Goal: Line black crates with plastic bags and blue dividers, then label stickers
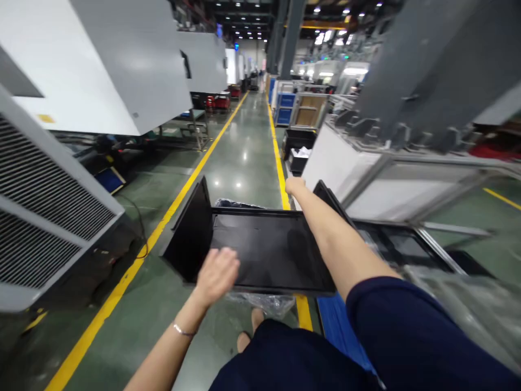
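Note:
In front of me at knee height is a black crate-like piece with a flat base and an upright wall at each short end. Over the left part of its base is my left hand, blurred, palm down, with loosely extended fingers and nothing visible in it. My right arm stretches across the crate's right end. Beyond that end is my right hand, its fingers hidden from view. Clear plastic wrap shows under the crate's near edge.
A green floor aisle runs ahead between yellow lines. On the left are large white machines and a louvred cabinet. To the right stand a white-panelled frame, a black bin and blue crates. A blue sheet lies beside my right leg.

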{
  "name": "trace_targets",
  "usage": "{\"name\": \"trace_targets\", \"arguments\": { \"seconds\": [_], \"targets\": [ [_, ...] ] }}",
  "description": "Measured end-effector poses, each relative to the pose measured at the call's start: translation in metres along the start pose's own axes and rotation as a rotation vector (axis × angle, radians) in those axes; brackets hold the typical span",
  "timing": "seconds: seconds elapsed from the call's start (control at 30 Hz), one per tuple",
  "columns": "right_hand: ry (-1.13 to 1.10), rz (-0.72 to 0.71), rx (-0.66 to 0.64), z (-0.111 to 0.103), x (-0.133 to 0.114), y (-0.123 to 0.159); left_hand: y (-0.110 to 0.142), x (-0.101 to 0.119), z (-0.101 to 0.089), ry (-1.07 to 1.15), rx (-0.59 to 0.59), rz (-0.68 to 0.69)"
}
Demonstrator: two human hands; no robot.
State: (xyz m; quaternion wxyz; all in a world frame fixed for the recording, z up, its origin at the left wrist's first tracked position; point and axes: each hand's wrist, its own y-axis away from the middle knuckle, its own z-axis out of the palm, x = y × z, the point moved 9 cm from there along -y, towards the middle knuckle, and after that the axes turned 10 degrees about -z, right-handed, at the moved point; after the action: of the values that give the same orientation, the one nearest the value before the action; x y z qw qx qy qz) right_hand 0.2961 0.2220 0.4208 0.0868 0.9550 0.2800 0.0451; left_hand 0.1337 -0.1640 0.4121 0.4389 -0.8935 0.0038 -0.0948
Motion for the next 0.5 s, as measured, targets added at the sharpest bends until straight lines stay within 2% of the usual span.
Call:
{"name": "trace_targets", "arguments": {
  "seconds": [0.03,0.07,0.1,0.2,0.27,0.33,0.43,0.5],
  "targets": [
    [0.004,-0.02,-0.027,0.009,-0.009,-0.009,0.003,0.009,0.019,0.031,-0.185,0.076],
    [0.008,-0.044,-0.058,0.022,-0.017,-0.014,0.006,0.004,0.033,0.022,-0.332,0.064],
    [0.008,-0.086,-0.1,0.038,-0.024,-0.018,0.007,-0.01,0.04,-0.019,-0.424,-0.007],
    [0.018,-0.199,-0.186,0.086,-0.027,-0.021,0.014,-0.064,0.031,-0.2,-0.5,-0.258],
    [0.021,-0.238,-0.203,0.108,-0.018,-0.024,0.024,-0.08,0.024,-0.278,-0.538,-0.317],
    [0.023,-0.261,-0.207,0.121,-0.009,-0.029,0.038,-0.076,0.031,-0.257,-0.633,-0.293],
    [0.043,-0.29,-0.206,0.129,-0.002,-0.038,0.067,-0.042,0.062,-0.086,-0.854,-0.118],
    [0.072,-0.302,-0.202,0.131,-0.002,-0.042,0.084,-0.027,0.078,-0.039,-0.934,-0.023]
  ]
}}
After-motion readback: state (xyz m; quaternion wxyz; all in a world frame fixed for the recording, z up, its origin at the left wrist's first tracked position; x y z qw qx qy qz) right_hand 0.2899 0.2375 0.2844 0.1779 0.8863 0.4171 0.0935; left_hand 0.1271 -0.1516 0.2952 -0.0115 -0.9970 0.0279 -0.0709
